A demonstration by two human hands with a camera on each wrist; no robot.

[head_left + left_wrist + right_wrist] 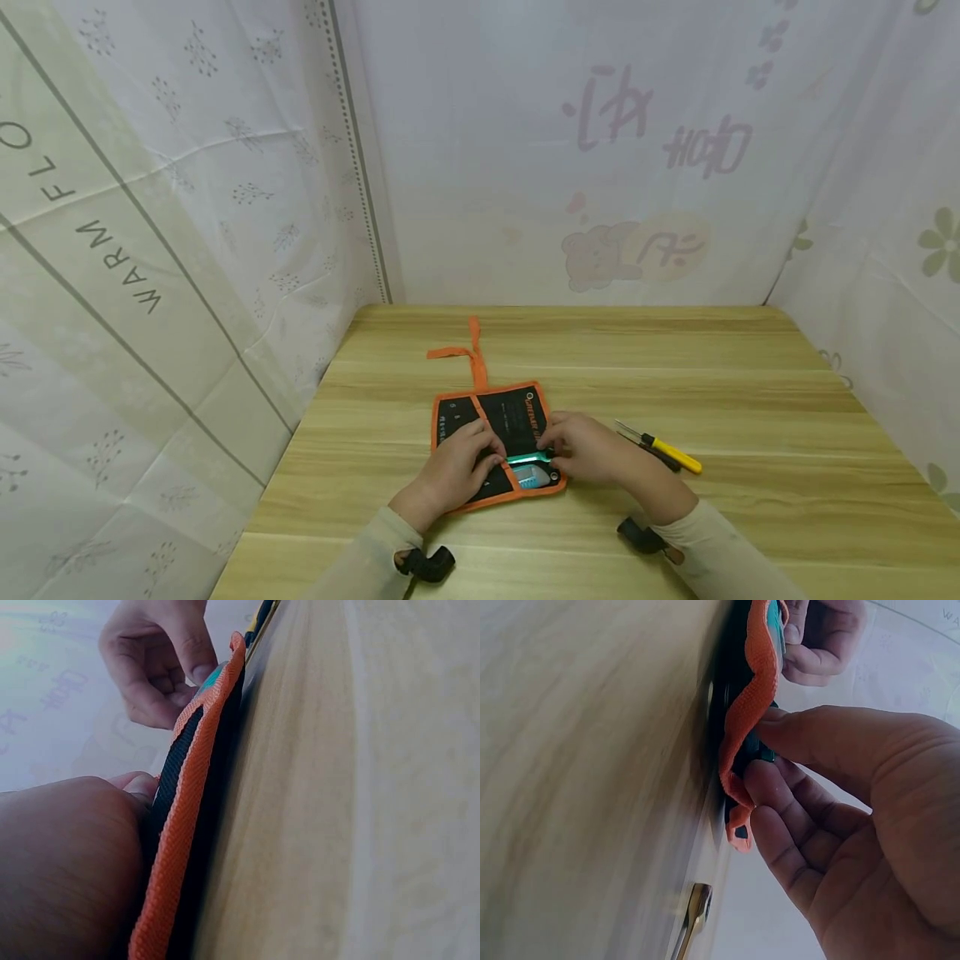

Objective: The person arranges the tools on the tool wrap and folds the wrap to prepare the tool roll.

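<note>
A black tool pouch (517, 417) with orange trim lies unfolded on the table. My left hand (457, 462) rests over its left part, thumb and fingertips pinching the pouch's orange divider strip. On the right side, my right hand (583, 447) pinches the dark end of a slim teal tool (528, 457), which lies across the pouch's right section; its exact kind is unclear. Just below it, a light-blue tool with a small display (531, 476) sits in the pouch. In the right wrist view, the dark end (763, 746) shows between thumb and fingers.
Right of the pouch lie a yellow-handled screwdriver (675, 455) and a black-handled tool (662, 457), partly behind my right forearm. Orange tie straps (476, 354) stretch from the pouch's far edge. Patterned curtains (525, 167) stand around the wooden table (360, 433).
</note>
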